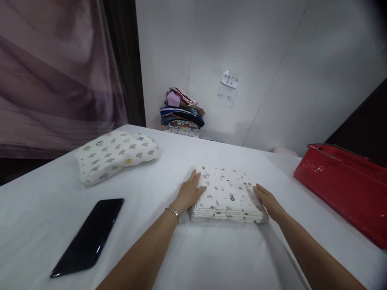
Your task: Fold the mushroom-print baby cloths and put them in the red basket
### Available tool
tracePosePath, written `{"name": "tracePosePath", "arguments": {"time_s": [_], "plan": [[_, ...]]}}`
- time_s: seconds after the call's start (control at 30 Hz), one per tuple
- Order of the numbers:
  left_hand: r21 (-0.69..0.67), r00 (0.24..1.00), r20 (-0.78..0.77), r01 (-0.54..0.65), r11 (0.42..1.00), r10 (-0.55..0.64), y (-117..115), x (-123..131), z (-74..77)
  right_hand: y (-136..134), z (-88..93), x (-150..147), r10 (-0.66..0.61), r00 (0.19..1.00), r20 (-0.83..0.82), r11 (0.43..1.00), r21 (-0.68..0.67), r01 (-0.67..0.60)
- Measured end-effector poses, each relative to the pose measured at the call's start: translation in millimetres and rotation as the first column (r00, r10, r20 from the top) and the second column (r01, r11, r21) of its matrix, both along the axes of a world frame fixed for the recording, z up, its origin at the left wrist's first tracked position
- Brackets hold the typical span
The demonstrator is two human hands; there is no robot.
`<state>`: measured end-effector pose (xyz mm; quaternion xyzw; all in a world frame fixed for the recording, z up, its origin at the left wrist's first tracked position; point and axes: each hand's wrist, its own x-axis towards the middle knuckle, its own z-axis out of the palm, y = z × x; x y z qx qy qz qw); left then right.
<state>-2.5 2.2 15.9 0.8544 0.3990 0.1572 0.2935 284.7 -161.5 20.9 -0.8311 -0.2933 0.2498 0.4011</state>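
A folded white cloth (226, 189) with small grey and brown prints lies flat in front of me, its layers showing along the near edge. My left hand (190, 191) rests against its left side, thumb spread over the top and fingers stretched along the edge. At the opposite side, my right hand (269, 201) touches the cloth's right edge with fingers extended; part of this hand's inner side is hidden. A second white cloth (117, 155) with grey mushroom-like prints lies loosely folded further left, apart from both hands.
The white-covered table (145, 225) carries a black tablet-like slab (89, 237) at front left and a red plastic basket (344, 189) at right. Behind the far edge rises a stack of folded fabrics (183, 112). Handwritten papers (229, 79) hang on the wall; a mauve curtain (57, 72) hangs left.
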Motion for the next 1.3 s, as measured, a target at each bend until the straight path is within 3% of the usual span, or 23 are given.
{"name": "tracePosePath", "arguments": {"time_s": [0.1,0.2,0.3,0.5,0.7,0.8,0.93,1.03,1.1,1.23,1.3], "plan": [[-0.145,0.979,0.099,-0.161,0.976,0.176,0.8,3.0,6.4,-9.4,5.2,7.8,-0.055,0.969,-0.240,0.998,0.002,0.057],[-0.291,0.952,0.070,-0.267,0.919,0.299,5.1,5.4,8.9,-9.2,9.0,14.2,0.012,0.935,-0.354,1.000,-0.017,-0.020],[-0.362,0.940,0.034,-0.306,0.881,0.340,10.5,5.2,6.7,-2.3,12.1,19.4,0.051,0.888,-0.456,0.994,-0.061,-0.088],[-0.541,0.945,0.094,-0.215,0.813,0.313,13.1,1.7,-0.1,7.8,14.5,16.7,0.108,0.762,-0.638,0.980,-0.062,-0.191],[-0.558,0.914,0.147,-0.240,0.795,0.379,10.9,6.1,-0.9,2.7,11.1,7.6,0.063,0.628,-0.776,0.992,-0.023,-0.128],[-0.632,0.879,0.229,-0.193,0.750,0.419,7.1,8.8,0.7,1.7,10.9,5.9,0.097,0.682,-0.725,0.992,0.011,-0.129],[-0.775,0.832,0.322,-0.042,0.631,0.452,0.0,11.2,4.2,4.3,12.2,6.0,0.147,0.827,-0.543,0.989,0.087,-0.118],[-0.807,0.811,0.346,0.000,0.591,0.472,-2.8,11.0,8.4,5.5,12.8,4.4,0.149,0.850,-0.505,0.988,0.097,-0.116],[-0.812,0.802,0.355,0.009,0.584,0.480,-2.8,9.8,11.8,4.8,13.3,2.0,0.181,0.818,-0.546,0.984,0.105,-0.147],[-0.839,0.798,0.367,0.061,0.541,0.478,-0.4,5.6,19.2,2.2,15.6,-3.7,0.217,0.646,-0.732,0.973,0.111,-0.202],[-0.844,0.806,0.354,0.058,0.533,0.474,0.9,3.0,22.6,1.0,16.6,-7.6,0.213,0.609,-0.764,0.973,0.109,-0.204]]}}
